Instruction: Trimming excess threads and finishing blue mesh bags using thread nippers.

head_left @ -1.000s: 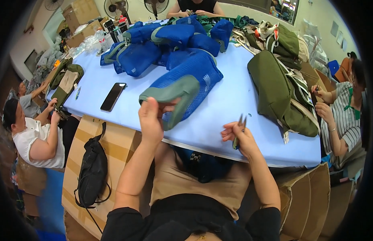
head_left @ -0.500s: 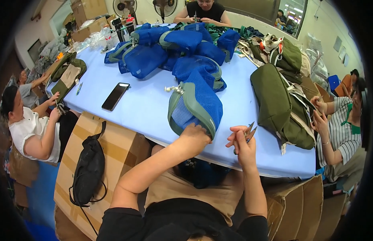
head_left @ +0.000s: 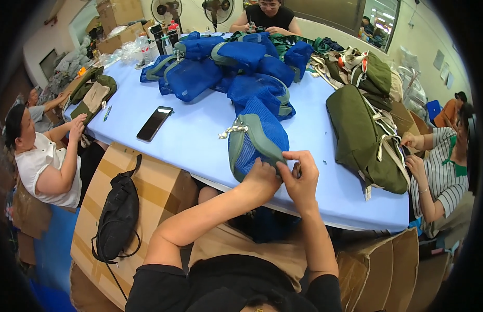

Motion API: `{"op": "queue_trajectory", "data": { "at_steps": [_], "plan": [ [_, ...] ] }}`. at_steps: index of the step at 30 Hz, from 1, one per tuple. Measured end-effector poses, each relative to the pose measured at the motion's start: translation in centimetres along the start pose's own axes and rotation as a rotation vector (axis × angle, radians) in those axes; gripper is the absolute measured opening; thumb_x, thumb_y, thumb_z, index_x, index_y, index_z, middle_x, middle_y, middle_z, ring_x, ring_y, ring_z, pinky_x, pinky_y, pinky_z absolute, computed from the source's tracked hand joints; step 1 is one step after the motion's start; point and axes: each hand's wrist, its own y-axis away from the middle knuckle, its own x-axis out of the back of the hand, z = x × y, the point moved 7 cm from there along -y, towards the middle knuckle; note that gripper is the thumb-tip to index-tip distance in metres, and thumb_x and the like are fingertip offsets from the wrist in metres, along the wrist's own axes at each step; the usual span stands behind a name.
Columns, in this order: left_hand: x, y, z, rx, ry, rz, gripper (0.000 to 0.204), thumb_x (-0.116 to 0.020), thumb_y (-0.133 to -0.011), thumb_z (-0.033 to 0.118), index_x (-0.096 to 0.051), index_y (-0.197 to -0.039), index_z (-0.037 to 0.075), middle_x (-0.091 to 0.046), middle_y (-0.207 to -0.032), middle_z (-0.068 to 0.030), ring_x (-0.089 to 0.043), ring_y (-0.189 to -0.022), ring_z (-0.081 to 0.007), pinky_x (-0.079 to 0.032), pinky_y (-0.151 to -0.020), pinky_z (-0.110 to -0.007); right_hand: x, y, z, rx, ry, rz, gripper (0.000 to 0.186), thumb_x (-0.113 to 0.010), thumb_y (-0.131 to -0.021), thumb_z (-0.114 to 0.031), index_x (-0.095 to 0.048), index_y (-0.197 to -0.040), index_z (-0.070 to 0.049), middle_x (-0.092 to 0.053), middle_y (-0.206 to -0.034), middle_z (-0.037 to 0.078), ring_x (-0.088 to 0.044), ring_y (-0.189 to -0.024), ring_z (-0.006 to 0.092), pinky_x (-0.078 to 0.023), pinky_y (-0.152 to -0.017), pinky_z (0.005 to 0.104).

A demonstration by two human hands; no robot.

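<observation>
A blue mesh bag (head_left: 270, 130) with grey-green trim and a knotted pale cord lies near the table's front edge, its opening toward me. My left hand (head_left: 261, 179) is closed on the lower rim of that opening. Against the trim just right of it, my right hand (head_left: 303, 179) pinches the edge with thumb and index finger. A small dark bit of the scissors (head_left: 297, 168) shows between the fingers of my right hand; their blades are hidden. Behind this bag lies a heap of similar blue bags (head_left: 192, 78).
The light-blue table (head_left: 200, 151) holds a phone (head_left: 154, 124), olive-green bags (head_left: 353, 125) at right and another green bag (head_left: 93, 93) at left. A cardboard box (head_left: 153, 192) bearing a black bag (head_left: 116, 218) stands front left. Co-workers sit left, right and across.
My right hand has moved left onto the bag's trim, and the scissor blades, visible before, are now hidden. My left hand stays on the rim. The view has shifted slightly.
</observation>
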Motion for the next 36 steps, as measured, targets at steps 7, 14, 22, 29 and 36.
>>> {"op": "queue_trajectory", "data": {
  "at_steps": [7, 14, 22, 29, 36],
  "plan": [
    [7.2, 3.1, 1.8, -0.291, -0.168, 0.214, 0.023, -0.053, -0.075, 0.022, -0.061, -0.09, 0.007, -0.059, -0.089, -0.0153, -0.052, -0.1, -0.0282, -0.032, -0.096, -0.049, 3.9, -0.1, 2.5, -0.341, -0.288, 0.184, 0.012, -0.062, -0.074, 0.001, -0.056, -0.085, 0.0, -0.054, -0.07, -0.001, -0.035, -0.045, -0.0012, -0.025, -0.04, 0.0157],
    [9.9, 7.5, -3.1, -0.026, 0.215, 0.877, 0.05, -0.063, -0.074, 0.02, -0.045, -0.118, 0.006, -0.037, -0.128, -0.0222, -0.037, -0.118, -0.034, -0.029, -0.099, -0.043, 4.8, 2.2, 0.6, -0.427, -0.477, 0.27, 0.014, -0.061, -0.078, -0.001, -0.051, -0.089, -0.002, -0.043, -0.051, -0.007, -0.036, -0.042, -0.0006, -0.026, -0.038, 0.0149],
    [6.0, 9.3, -5.4, 0.296, 0.551, 0.837, 0.056, -0.058, -0.078, 0.022, -0.035, -0.125, 0.0, -0.025, -0.133, -0.0271, -0.031, -0.121, -0.0368, -0.032, -0.097, -0.042, 3.0, 3.4, -0.3, -0.437, -0.516, 0.187, 0.017, -0.061, -0.077, 0.001, -0.05, -0.091, 0.0, -0.045, -0.057, -0.005, -0.034, -0.042, -0.0017, -0.026, -0.04, 0.0132],
    [-0.1, 10.9, -4.7, 0.453, 1.199, 0.807, 0.091, -0.056, -0.074, 0.059, -0.021, -0.132, -0.002, -0.023, -0.139, -0.018, -0.031, -0.124, -0.0277, -0.028, -0.099, -0.041, 1.9, 3.5, -0.2, -0.44, -0.561, 0.197, 0.018, -0.06, -0.076, 0.003, -0.049, -0.09, -0.001, -0.047, -0.067, -0.003, -0.033, -0.044, -0.0022, -0.025, -0.04, 0.0139],
    [-6.1, 11.3, -0.6, 0.847, 1.664, 0.713, 0.043, -0.065, -0.079, 0.024, -0.049, -0.113, 0.002, -0.054, -0.107, -0.0058, -0.047, -0.102, -0.0156, -0.036, -0.09, -0.029, 0.2, 5.8, -2.0, -0.404, -0.592, 0.19, 0.026, -0.057, -0.071, 0.007, -0.047, -0.092, -0.004, -0.044, -0.09, 0.006, -0.046, -0.057, 0.0064, -0.039, -0.042, 0.0161]
  ]
}}
